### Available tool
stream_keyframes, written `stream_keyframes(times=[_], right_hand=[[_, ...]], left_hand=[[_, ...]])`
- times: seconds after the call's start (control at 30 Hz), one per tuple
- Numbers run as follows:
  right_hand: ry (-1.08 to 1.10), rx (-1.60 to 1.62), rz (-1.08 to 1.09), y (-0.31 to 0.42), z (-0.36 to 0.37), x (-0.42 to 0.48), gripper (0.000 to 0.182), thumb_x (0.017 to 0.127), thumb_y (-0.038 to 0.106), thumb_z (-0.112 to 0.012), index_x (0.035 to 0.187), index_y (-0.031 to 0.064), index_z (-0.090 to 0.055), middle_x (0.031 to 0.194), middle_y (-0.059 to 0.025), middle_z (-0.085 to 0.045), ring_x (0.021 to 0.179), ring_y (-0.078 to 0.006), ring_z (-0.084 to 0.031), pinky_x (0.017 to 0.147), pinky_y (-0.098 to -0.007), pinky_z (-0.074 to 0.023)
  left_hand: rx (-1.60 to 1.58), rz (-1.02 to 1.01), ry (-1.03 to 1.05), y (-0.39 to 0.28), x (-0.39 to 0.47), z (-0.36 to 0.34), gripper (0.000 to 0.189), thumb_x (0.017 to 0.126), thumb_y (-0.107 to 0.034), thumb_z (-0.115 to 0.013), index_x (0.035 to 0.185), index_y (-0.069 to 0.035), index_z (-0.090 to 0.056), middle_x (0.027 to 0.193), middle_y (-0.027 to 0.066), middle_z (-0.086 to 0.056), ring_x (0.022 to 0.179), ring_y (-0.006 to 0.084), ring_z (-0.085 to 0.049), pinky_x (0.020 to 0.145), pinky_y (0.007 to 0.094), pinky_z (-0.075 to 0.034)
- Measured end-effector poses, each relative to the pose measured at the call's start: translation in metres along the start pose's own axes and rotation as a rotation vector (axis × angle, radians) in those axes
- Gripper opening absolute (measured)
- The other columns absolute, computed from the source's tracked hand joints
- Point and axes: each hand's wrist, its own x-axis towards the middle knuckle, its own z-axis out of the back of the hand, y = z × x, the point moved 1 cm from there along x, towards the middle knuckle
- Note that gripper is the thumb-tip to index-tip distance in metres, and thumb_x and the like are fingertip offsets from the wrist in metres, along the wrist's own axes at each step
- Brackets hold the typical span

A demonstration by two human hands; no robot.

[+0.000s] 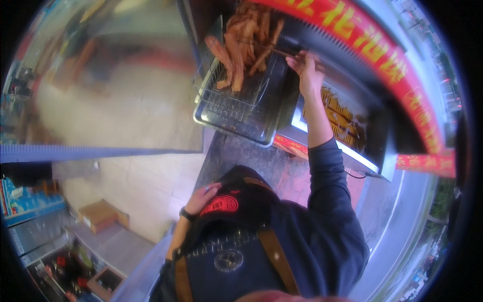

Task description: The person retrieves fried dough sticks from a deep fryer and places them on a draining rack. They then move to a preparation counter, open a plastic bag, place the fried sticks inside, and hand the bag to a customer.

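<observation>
My right hand [309, 71] is closed around a pair of long chopsticks [283, 51], whose far ends reach left to a pile of fried dough sticks [237, 53]. The dough sticks lie in a wire rack [230, 104] that stands on a metal tray [266, 137]. Right of my right forearm, an open fryer with a metal rim [356, 153] holds brown oil and a slotted insert. My left hand [203, 198] rests against the front of my dark apron, with a dark watch on its wrist; it shows nothing in its fingers.
A red banner [362, 41] with yellow writing curves over the fryer's far side. To the left stands a transparent panel with a bluish lower edge [102, 153]. At the lower left, a cardboard box [97, 216] sits on a grey counter [117, 245]. A road runs along the right.
</observation>
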Motion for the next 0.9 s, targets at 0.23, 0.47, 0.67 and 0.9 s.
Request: stream_keyframes(times=[0.23, 0.47, 0.67, 0.9], right_hand=[[-0.005, -0.743, 0.615, 0.038, 0.028, -0.082, 0.011, 0.101, 0.008, -0.053, 0.095, -0.0012, -0.056, 0.083, -0.0151, -0.063, 0.077, -0.0246, -0.066, 0.072, -0.0307, -0.0521], [0.282, -1.046, 0.239, -0.044, 0.003, -0.183, 0.014, 0.091, -0.002, -0.059, 0.103, 0.0031, -0.056, 0.105, -0.0202, -0.05, 0.087, -0.0364, -0.059, 0.071, -0.042, -0.0508], [0.689, -1.803, 0.057, -0.196, 0.071, -0.193, 0.039, 0.095, 0.009, -0.049, 0.134, 0.006, -0.053, 0.152, -0.023, -0.033, 0.127, -0.0417, -0.051, 0.103, -0.0441, -0.0478], [0.673, -2.267, -0.466, -0.205, 0.005, -0.204, 0.047, 0.1, 0.015, -0.043, 0.146, 0.0063, -0.039, 0.158, -0.0193, -0.023, 0.146, -0.035, -0.027, 0.116, -0.0405, -0.0326]], left_hand=[[0.088, -0.034, 0.008, 0.007, -0.001, 0.007, 0.041, 0.104, -0.024, -0.053, 0.135, 0.002, -0.056, 0.129, 0.0108, -0.064, 0.121, 0.017, -0.056, 0.106, 0.03, -0.042], [-0.038, -0.001, -0.019, 0.041, -0.014, 0.03, 0.039, 0.104, -0.024, -0.053, 0.132, 0.002, -0.058, 0.127, 0.0101, -0.065, 0.119, 0.017, -0.057, 0.105, 0.0298, -0.043], [0.465, 0.002, -0.026, 0.075, -0.034, 0.147, 0.051, 0.1, -0.043, -0.053, 0.133, -0.004, -0.06, 0.13, 0.0175, -0.064, 0.12, 0.0305, -0.06, 0.105, 0.0383, -0.044], [0.399, 0.129, -0.432, 0.126, -0.101, 0.404, 0.053, 0.095, -0.042, -0.057, 0.126, 0.0, -0.064, 0.122, 0.0199, -0.067, 0.114, 0.0336, -0.064, 0.101, 0.0397, -0.047]])
